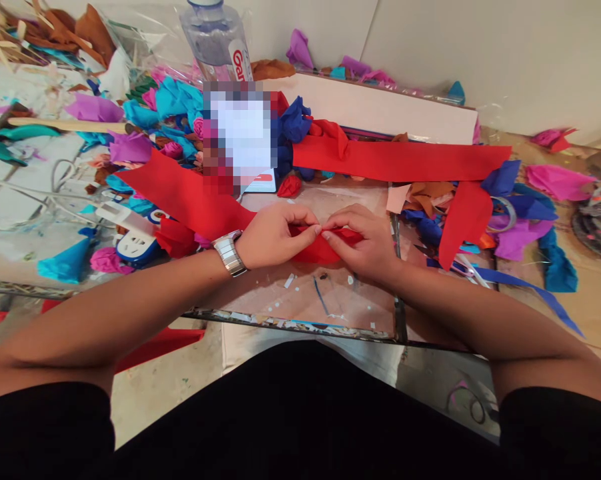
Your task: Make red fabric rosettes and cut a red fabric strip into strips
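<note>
Both hands meet over the near part of the table, pinching the upper edge of a piece of red crepe paper. My left hand, with a metal watch on its wrist, has thumb and index finger closed on the paper. Facing it, my right hand grips the same edge, its fingertips touching the left ones. The paper's middle is partly covered by my fingers. Just beyond lies a small rolled red paper flower. A long red strip reaches toward my left hand from the left.
A phone with a blurred screen leans among paper scraps, a water bottle behind it. Another red strip lies across the back. Scissors rest at right; a power strip and hammer sit left. The table's front edge is near.
</note>
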### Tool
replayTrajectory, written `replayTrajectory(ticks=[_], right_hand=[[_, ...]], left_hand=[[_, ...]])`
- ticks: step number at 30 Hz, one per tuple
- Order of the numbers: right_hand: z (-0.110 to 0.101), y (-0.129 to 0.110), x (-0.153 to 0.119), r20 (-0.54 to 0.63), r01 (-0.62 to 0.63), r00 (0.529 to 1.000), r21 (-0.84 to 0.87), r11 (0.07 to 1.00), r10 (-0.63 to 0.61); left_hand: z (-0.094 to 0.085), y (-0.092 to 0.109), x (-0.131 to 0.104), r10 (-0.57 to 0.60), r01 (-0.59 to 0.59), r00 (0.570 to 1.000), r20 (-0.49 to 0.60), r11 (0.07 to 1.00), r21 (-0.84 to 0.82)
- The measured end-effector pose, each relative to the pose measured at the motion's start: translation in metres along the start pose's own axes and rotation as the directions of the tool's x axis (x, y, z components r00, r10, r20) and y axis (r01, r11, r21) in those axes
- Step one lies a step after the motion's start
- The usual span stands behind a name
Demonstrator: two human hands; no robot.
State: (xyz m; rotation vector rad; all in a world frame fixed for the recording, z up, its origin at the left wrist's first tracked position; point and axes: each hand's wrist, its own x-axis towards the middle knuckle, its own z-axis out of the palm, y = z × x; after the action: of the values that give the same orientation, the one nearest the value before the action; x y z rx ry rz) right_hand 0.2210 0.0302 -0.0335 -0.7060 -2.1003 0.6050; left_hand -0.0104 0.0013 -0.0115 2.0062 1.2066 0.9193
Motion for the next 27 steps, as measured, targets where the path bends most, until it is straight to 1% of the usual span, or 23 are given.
replayTrajectory(ticks=[5,9,19,22,27], right_hand=[[0.0007,0.0001,0.0011,-0.014,-0.024,1.000,0.030,0.999,0.025],[0.0008,-0.0001,0.0012,-0.002,-0.021,1.000,0.041,0.999,0.021],[0.0026,-0.0002,-0.0005,0.094,-0.079,0.993,0.084,0.993,0.071],[0.0032,-0.0006,-0.0002,0.089,-0.099,0.992,0.091,0.991,0.091],[0.0022,-0.0001,0.0006,0.053,-0.105,0.993,0.054,0.993,0.102]], left_hand=[[-0.0003,0.0011,-0.0015,0.050,-0.050,0.999,-0.008,0.997,0.052],[-0.0006,0.0030,-0.0036,0.101,-0.099,0.995,-0.017,0.988,0.115],[0.0036,0.0021,-0.0069,0.162,-0.152,0.987,0.004,0.917,0.369],[0.0040,0.0011,-0.0065,0.158,-0.148,0.987,0.005,0.910,0.388],[0.0025,-0.0007,-0.0050,0.116,-0.106,0.993,-0.009,0.935,0.338]])
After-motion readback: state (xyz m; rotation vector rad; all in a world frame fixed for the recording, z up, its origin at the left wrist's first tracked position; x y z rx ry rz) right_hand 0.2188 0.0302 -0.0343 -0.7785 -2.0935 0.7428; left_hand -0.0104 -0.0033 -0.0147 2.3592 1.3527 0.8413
